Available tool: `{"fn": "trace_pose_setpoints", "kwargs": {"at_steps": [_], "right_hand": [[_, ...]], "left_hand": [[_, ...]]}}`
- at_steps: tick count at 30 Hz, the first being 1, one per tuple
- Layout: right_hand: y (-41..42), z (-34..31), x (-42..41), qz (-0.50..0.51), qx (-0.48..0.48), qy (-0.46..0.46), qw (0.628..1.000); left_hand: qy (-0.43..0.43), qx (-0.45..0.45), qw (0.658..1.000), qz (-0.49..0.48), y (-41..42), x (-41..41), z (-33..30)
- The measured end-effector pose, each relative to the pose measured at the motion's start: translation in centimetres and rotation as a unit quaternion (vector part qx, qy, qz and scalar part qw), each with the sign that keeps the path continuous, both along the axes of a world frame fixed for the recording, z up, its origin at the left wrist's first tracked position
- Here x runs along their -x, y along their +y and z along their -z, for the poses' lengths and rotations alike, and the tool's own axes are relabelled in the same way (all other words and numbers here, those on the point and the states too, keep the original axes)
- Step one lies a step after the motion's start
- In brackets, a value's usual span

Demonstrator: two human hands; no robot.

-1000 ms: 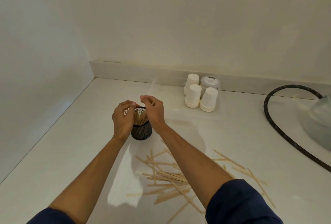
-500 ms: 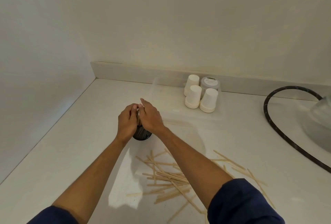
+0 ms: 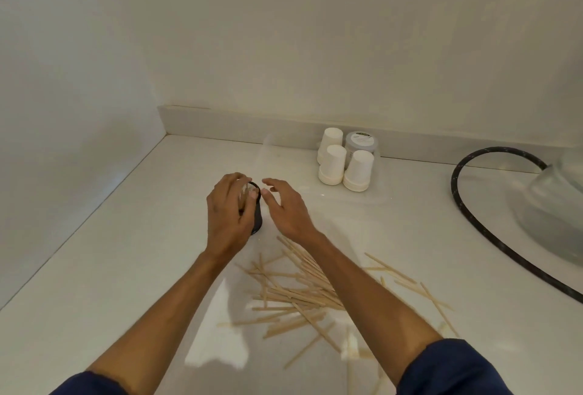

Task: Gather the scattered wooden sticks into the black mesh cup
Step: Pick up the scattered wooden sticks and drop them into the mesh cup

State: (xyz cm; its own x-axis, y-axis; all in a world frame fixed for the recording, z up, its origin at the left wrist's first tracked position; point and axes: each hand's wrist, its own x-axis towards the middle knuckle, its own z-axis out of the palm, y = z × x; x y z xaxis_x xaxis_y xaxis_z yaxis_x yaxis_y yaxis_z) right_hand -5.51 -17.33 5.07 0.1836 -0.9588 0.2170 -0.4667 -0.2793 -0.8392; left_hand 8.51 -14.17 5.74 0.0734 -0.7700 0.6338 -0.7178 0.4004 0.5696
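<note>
Half a second ago both hands were pressed together over the cup's mouth; now the right hand [image 3: 285,208] has lifted off to the side, fingers straight and loose, holding nothing. The left hand [image 3: 228,214] curls round the black mesh cup [image 3: 257,221], steadying it upright on the white worktop [image 3: 126,252], with pale stick tops just visible at its rim.

A batch looks freshly seated, so the step in hand seems to be letting go and going back for more. Most of the wooden sticks [image 3: 296,297] lie loose in a crisscrossed heap nearer the person, between the forearms and beyond the right one. They are thin, flat and pale. The next move likely calls for pinching several together and aligning them before dropping them in.
</note>
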Motion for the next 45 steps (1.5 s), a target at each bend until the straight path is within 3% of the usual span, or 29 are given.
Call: {"fn": "trace_pose_setpoints", "kwargs": {"at_steps": [3, 8, 16, 22, 28, 34, 45], "right_hand": [[1.8, 0.4, 2.8, 0.010, 0.006, 0.026, 1.000], [4.5, 1.5, 6.9, 0.032, -0.030, 0.089, 0.995], [7.4, 4.0, 11.4, -0.008, -0.075, 0.286, 0.955], [8.7, 4.7, 12.9, -0.024, -0.058, 0.300, 0.952], [9.1, 4.6, 13.3, -0.032, -0.032, 0.320, 0.946], [8.9, 4.6, 11.9, -0.026, -0.023, 0.363, 0.931], [9.0, 4.2, 11.7, -0.031, 0.007, 0.372, 0.928]], "left_hand": [[-0.065, 0.007, 0.997, 0.050, 2.3, 1.4, 1.1], [-0.111, -0.082, 0.984, 0.115, 6.6, 3.6, 3.3], [-0.202, -0.159, 0.956, 0.140, 11.1, 6.4, 6.1], [-0.259, -0.151, 0.939, 0.171, 12.4, 7.6, 7.1], [-0.252, -0.152, 0.942, 0.163, 12.4, 8.3, 7.2], [-0.308, -0.168, 0.925, 0.143, 12.4, 7.9, 6.8], [-0.286, -0.061, 0.936, 0.195, 11.6, 8.9, 6.8]]}}
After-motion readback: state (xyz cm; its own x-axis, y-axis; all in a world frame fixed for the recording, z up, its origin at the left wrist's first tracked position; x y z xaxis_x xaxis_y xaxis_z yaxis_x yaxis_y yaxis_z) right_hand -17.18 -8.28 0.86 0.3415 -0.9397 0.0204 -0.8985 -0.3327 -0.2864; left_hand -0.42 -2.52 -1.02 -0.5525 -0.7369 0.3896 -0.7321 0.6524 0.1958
